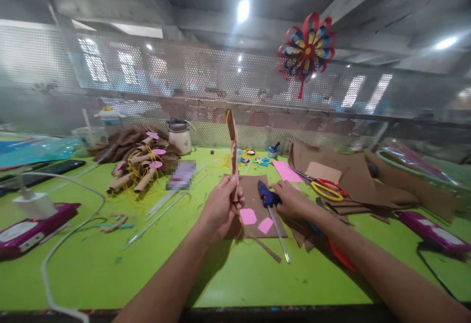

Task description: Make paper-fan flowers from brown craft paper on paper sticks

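Observation:
My left hand (225, 206) is closed around the lower end of a folded brown paper strip (233, 151), which it holds upright above the table. A bit of yellow string shows at the strip's top. In my right hand (292, 199) is a dark blue hot glue gun (264, 194), its nozzle up and to the left. A long clear glue stick (279, 238) sticks out of its back end toward me. Beneath both hands lies a brown paper sheet (253, 186), with pink paper pieces (248, 216) on it. A narrow brown strip (268, 250) lies near its front edge.
Red-and-yellow-handled scissors (327, 188) rest by stacked brown paper (382, 190) on the right. Brown paper rolls with yellow string (145, 178) pile up at left. Glue sticks (165, 217), a white cable (51, 259) and purple power strips (434, 232) lie about. A perforated screen (221, 78) stands behind.

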The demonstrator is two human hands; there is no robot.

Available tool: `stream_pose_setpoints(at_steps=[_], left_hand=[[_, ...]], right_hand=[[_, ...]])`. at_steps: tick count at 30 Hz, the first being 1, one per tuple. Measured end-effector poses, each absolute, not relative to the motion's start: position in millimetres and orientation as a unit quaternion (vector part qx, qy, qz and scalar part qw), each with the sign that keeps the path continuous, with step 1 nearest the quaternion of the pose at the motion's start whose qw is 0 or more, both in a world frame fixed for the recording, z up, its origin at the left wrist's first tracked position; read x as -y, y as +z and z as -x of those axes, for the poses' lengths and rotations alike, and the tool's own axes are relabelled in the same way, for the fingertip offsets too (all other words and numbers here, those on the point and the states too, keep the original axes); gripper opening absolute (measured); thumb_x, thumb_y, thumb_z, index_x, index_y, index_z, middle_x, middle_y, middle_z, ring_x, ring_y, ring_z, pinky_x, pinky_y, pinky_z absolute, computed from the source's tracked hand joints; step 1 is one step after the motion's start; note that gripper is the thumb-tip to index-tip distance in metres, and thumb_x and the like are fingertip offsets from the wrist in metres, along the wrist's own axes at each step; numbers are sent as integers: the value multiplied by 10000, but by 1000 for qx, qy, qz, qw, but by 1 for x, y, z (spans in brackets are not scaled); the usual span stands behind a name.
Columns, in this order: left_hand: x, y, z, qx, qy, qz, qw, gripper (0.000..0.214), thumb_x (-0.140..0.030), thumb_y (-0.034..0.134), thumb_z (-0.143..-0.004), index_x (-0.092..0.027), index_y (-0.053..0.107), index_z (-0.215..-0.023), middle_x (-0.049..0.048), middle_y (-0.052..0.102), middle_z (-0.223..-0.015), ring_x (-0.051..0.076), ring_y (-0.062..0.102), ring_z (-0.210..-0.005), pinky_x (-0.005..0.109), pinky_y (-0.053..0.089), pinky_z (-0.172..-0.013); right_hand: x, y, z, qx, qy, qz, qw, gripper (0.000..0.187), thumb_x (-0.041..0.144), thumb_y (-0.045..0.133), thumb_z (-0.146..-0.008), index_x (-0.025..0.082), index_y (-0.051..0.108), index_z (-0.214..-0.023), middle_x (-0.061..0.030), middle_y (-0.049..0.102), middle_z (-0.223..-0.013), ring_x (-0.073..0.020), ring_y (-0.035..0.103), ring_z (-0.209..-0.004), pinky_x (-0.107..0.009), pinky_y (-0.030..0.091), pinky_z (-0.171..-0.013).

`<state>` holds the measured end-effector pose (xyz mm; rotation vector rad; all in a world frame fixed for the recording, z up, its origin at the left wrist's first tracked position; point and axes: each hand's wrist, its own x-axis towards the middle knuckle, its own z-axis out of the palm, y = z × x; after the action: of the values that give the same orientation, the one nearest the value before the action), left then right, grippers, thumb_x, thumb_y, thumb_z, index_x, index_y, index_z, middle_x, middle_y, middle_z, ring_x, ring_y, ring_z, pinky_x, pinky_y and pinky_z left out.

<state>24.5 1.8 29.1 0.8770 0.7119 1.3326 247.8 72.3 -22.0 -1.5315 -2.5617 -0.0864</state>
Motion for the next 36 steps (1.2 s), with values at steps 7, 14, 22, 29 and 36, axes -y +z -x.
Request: stream_pose_setpoints(at_steps=[7,14,22,29,36], left_hand=[[-3,21,-24,-287,582,-375,662,160,-296,483,-887,-145,484,-940,-41,457,-583,59,419,-475,153,313,-457],[-2,22,-25,-336,590,-350,646,164,-283,453,-898,-136,504,-949,-43,446,-569,54,415,-468,149,304,-450],[1,22,-33,-377,561,-349,649,158,-290,440,-898,-146,490,-938,-56,422,-542,48,377,-446,149,280,-442],[1,15,-40,-364,545,-378,654,189,-340,476,-874,-160,466,-929,-57,437,-550,51,383,-428,166,230,-423],[5,14,-41,-361,548,-386,649,222,-375,534,-838,-176,475,-914,-59,443,-569,53,401,-444,163,235,-431]], right_hand=[[-84,-33,-246,855,-15,501,136,397,100,540,-640,114,617,-1029,-130,591,-1006,-261,489,-985,-346,372,-855],[-62,14,-264,744,299,494,337,333,357,581,-772,146,666,-1016,-82,674,-838,-202,592,-699,-285,418,-580],[-14,42,-258,715,449,363,393,375,475,557,-843,142,709,-919,-124,683,-868,-173,577,-694,-281,428,-587],[-10,42,-253,748,370,428,348,396,507,526,-846,148,682,-905,-63,612,-774,-97,440,-567,-230,394,-502],[-9,38,-255,766,317,441,343,418,542,494,-847,157,657,-844,-30,548,-692,-99,411,-532,-237,369,-471]])
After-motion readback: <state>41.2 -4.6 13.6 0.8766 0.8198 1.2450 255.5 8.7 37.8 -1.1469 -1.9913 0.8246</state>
